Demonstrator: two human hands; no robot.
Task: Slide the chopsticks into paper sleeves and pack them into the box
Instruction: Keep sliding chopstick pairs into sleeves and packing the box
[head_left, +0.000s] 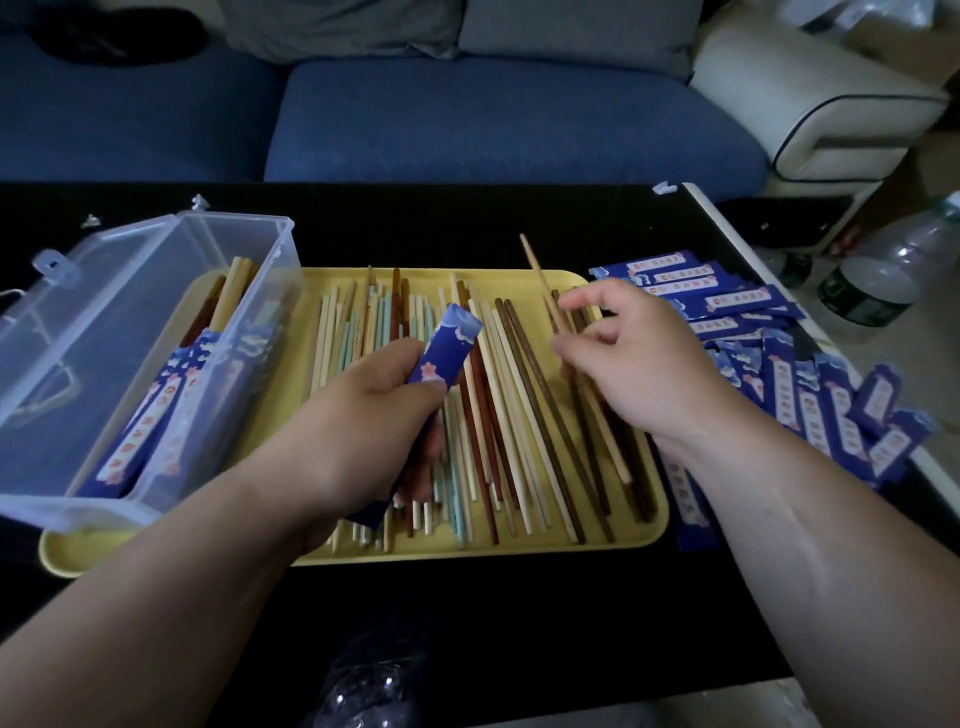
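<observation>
Tray: a flat yellow plastic tray (519, 552) lay on the black desk (467, 223) and carried a loose spread of bare chopsticks (519, 395) in pale wood, dark brown, red-brown and light teal, lying roughly side by side.
Box: a clear rectangular plastic box (130, 270) sat over the tray's left end, its hinged lid (31, 332) swung open to the left.
Box contents: several sleeved chopsticks (150, 415) leaned inside, with wooden tips poking out of the blue paper at the far end.
Left hand: the left hand (374, 410) hovered over the middle of the tray, its fingers curled round a blue paper sleeve with cloud print (447, 348), whose open end pointed away from the person.
Right hand: the right hand (634, 358) was over the tray's right part, thumb and forefinger pinching a light wooden chopstick (537, 273) that stuck up and away.
Spare sleeves: a heap of blue paper sleeves (810, 395) lay on the desk just right of the tray.
</observation>
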